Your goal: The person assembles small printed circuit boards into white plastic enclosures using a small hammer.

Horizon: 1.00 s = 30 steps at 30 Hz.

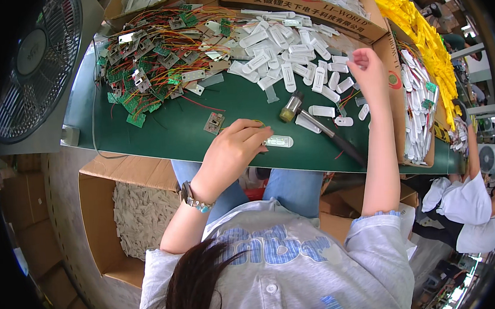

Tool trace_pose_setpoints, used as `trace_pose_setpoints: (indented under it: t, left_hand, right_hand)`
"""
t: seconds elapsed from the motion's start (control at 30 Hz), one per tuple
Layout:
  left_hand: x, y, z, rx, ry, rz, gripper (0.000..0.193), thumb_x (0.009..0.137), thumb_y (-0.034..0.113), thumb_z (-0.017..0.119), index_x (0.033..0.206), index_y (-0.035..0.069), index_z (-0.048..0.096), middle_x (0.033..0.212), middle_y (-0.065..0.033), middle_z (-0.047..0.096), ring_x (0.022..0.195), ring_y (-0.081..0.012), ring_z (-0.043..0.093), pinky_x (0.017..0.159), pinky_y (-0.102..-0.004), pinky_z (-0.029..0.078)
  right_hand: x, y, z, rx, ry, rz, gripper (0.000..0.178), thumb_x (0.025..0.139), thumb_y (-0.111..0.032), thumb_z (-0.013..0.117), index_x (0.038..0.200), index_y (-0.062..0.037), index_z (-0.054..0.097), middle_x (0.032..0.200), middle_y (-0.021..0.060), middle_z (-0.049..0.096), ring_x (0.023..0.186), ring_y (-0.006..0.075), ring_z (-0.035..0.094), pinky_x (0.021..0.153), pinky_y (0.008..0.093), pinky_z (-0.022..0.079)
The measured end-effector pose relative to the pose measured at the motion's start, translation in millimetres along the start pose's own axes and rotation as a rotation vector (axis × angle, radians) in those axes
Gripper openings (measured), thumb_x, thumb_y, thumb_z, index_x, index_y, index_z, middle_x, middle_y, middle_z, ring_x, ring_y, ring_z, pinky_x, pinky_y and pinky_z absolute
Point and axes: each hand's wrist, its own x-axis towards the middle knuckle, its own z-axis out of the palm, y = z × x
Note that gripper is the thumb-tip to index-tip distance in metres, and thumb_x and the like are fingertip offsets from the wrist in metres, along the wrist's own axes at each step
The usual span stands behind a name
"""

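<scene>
My left hand [235, 147] is near the front edge of the green table, its fingers closed on the end of a small white plastic casing [280, 141]. Just beyond that hand lies a small circuit board [214, 122] with a metal part. At the right, my right hand [368, 70] is raised beside the heap of white casings [287, 51], thumb and fingertips pinched together. Whatever it may hold is too small to make out. Between my hands lies a hammer [325, 127] with a yellowish face, its dark handle pointing toward the front edge.
Green circuit boards with red and yellow wires [158, 53] are heaped at the back left. Cardboard boxes [307, 12] line the back and right; one box [419, 112] holds white parts. A fan [35, 59] stands left, a carton of pale pieces [147, 215] below. A co-worker [474, 204] is at far right.
</scene>
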Motion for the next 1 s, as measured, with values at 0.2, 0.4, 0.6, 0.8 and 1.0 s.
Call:
trace_pose_setpoints:
  t: [0.2,0.4,0.6,0.8,1.0]
  left_hand:
    - [-5.0,1.1,1.6,-0.070,-0.004,-0.189,0.050,0.076,0.008,0.077,0.122,0.004,0.059,0.111,-0.0062,0.071,0.103,-0.0287,0.064,0.085,-0.0386,0.054]
    - [-3.0,2.1,0.5,-0.059,-0.007,-0.176,0.052,0.074,0.009,0.078,0.122,0.003,0.058,0.113,-0.0059,0.071,0.103,-0.0287,0.064,0.085,-0.0389,0.054]
    - [-2.8,2.5,1.0,-0.054,-0.004,-0.177,0.049,0.073,0.010,0.078,0.119,0.004,0.061,0.111,-0.0059,0.071,0.104,-0.0287,0.064,0.085,-0.0388,0.054]
    - [-1.3,1.0,-0.3,0.046,-0.021,-0.061,0.030,0.072,0.007,0.078,0.100,0.006,0.066,0.107,-0.0042,0.072,0.106,-0.0271,0.064,0.085,-0.0387,0.055]
    - [1.5,2.6,0.0,0.050,-0.006,-0.029,0.026,0.073,0.005,0.077,0.097,0.005,0.066,0.106,-0.0042,0.072,0.107,-0.0270,0.064,0.086,-0.0388,0.055]
  right_hand:
    - [-130.4,-99.5,16.6,0.158,-0.215,-0.441,0.021,0.078,-0.005,0.076,0.098,-0.0058,0.070,0.099,0.0077,0.068,0.090,0.0277,0.066,0.079,0.0382,0.053]
    - [-159.4,-98.3,47.1,0.166,-0.156,-0.578,0.025,0.074,-0.002,0.072,0.098,-0.0044,0.072,0.100,0.0052,0.067,0.091,0.0250,0.064,0.077,0.0380,0.051]
    - [-162.4,-97.1,51.2,0.116,-0.141,-0.592,0.025,0.074,-0.004,0.070,0.098,-0.0043,0.072,0.099,0.0047,0.066,0.090,0.0232,0.063,0.076,0.0368,0.050]
    - [-170.3,-103.1,53.5,0.026,-0.123,-0.593,0.025,0.077,-0.006,0.069,0.101,-0.0022,0.072,0.104,0.0054,0.065,0.093,0.0223,0.062,0.076,0.0365,0.050]
    - [-177.7,-103.9,48.9,-0.041,-0.123,-0.580,0.030,0.079,-0.006,0.069,0.109,-0.0024,0.071,0.112,0.0063,0.063,0.099,0.0225,0.061,0.080,0.0366,0.048]
